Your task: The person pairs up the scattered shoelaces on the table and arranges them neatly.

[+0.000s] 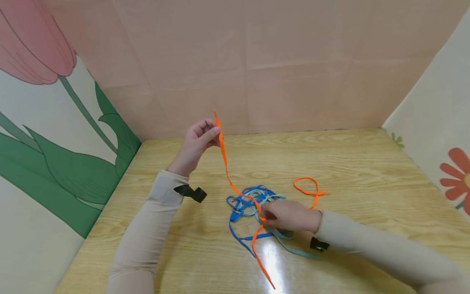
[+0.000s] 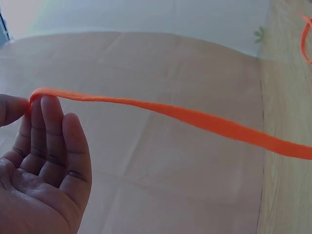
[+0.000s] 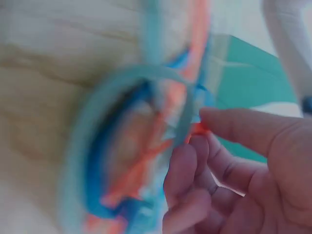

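Note:
Raised above the table, my left hand (image 1: 196, 143) pinches a flat orange shoelace (image 1: 223, 151) between thumb and fingers close to one end. From there the lace (image 2: 214, 124) runs down into a loose tangle with a blue shoelace (image 1: 235, 216) and a pale teal shoelace (image 1: 301, 252). At the right side of the tangle, my right hand (image 1: 290, 215) pinches a bit of orange lace between thumb and fingertips. The right wrist view is blurred; a teal loop (image 3: 80, 141) crosses close to the fingers there, partly hiding the pinch.
An orange loop (image 1: 306, 178) lies right of the tangle, and an orange end (image 1: 266, 272) trails toward the front. Beneath is a wood-grain table (image 1: 349, 163). A pinkish back wall (image 1: 257, 81) and flower-patterned side panels (image 1: 84, 171) enclose it.

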Available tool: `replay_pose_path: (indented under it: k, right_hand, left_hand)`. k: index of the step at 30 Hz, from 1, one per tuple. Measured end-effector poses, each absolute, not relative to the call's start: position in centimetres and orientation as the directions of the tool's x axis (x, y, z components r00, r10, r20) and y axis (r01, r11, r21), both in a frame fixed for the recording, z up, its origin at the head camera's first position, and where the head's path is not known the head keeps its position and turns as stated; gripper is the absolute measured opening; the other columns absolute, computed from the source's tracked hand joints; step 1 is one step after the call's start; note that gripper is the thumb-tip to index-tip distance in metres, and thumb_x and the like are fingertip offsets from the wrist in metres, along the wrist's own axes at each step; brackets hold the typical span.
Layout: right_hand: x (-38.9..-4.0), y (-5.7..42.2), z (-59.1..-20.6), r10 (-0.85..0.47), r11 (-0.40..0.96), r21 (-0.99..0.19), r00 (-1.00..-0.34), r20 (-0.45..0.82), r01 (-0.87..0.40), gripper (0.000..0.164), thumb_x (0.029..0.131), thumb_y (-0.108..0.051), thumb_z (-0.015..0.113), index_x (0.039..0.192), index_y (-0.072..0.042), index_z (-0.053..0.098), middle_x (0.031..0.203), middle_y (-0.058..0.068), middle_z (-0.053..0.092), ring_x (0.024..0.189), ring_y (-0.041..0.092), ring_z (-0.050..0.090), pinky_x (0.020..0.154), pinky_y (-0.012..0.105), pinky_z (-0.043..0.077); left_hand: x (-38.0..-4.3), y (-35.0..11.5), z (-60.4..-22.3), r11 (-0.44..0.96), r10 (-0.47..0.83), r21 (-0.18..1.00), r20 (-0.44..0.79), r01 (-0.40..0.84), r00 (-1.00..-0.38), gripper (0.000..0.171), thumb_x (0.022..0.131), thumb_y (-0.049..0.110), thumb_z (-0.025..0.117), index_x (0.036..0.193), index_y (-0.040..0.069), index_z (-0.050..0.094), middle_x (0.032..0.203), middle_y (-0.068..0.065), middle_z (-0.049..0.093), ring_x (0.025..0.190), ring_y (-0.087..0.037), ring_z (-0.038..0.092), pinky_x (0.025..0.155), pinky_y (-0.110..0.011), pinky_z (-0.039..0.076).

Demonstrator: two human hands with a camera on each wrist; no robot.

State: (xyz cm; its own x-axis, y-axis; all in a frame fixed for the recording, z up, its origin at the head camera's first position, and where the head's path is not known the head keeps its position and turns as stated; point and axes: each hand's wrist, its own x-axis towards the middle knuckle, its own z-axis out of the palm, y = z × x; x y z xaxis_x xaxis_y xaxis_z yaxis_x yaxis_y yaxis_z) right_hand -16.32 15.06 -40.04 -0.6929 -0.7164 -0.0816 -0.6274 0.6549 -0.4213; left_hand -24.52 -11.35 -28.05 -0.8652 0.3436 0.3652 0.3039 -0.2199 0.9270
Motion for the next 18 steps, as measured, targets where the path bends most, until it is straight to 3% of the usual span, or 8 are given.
replay_pose_path:
  k: [7, 11, 15, 18]
  right_hand:
    - [-15.9, 16.6, -34.2, -0.734, 0.5, -0.663, -0.679, 0.017, -0.557, 0.009, 0.094, -0.018, 0.063, 0.088, -0.021, 0.057, 0.081, -0.009, 0.056, 0.069, 0.004, 0.052, 0.058, 0.022, 0.046]
    - [-15.7, 18.0, -30.6, -0.741, 0.304, -0.77, -0.647, 0.179, -0.561, 0.006, 0.097, -0.011, 0.059, 0.096, -0.016, 0.057, 0.089, 0.0, 0.064, 0.083, 0.011, 0.062, 0.071, 0.026, 0.052]
    - [-16.1, 19.8, -27.9, -0.691, 0.068, -0.801, -0.607, 0.392, -0.594, 0.012, 0.095, 0.008, 0.053, 0.099, -0.003, 0.056, 0.092, 0.005, 0.068, 0.087, 0.013, 0.066, 0.08, 0.024, 0.054]
    - [-16.8, 21.5, -26.6, -0.617, -0.016, -0.802, -0.626, 0.478, -0.597, 0.017, 0.093, 0.014, 0.049, 0.101, 0.001, 0.057, 0.09, 0.003, 0.069, 0.085, 0.011, 0.066, 0.08, 0.02, 0.053]
  left_hand:
    - [-24.5, -11.7, -27.6, -0.22, 0.329, 0.921, 0.38, 0.321, -0.864, 0.006, 0.097, 0.008, 0.055, 0.091, 0.01, 0.056, 0.078, 0.001, 0.062, 0.07, -0.012, 0.059, 0.069, -0.026, 0.053]
    - [-24.5, -11.9, -27.1, -0.232, 0.307, 0.917, 0.385, 0.324, -0.87, 0.009, 0.097, 0.006, 0.053, 0.091, 0.011, 0.056, 0.077, 0.001, 0.062, 0.07, -0.012, 0.059, 0.069, -0.026, 0.053]
    - [-24.5, -12.2, -26.7, -0.244, 0.267, 0.912, 0.389, 0.329, -0.882, 0.006, 0.097, 0.01, 0.057, 0.093, 0.007, 0.055, 0.077, 0.001, 0.061, 0.068, -0.013, 0.059, 0.069, -0.026, 0.054]
    - [-24.7, -12.5, -26.4, -0.265, 0.199, 0.902, 0.396, 0.34, -0.896, 0.007, 0.098, 0.009, 0.056, 0.092, 0.007, 0.054, 0.077, 0.001, 0.062, 0.065, -0.013, 0.059, 0.068, -0.026, 0.055]
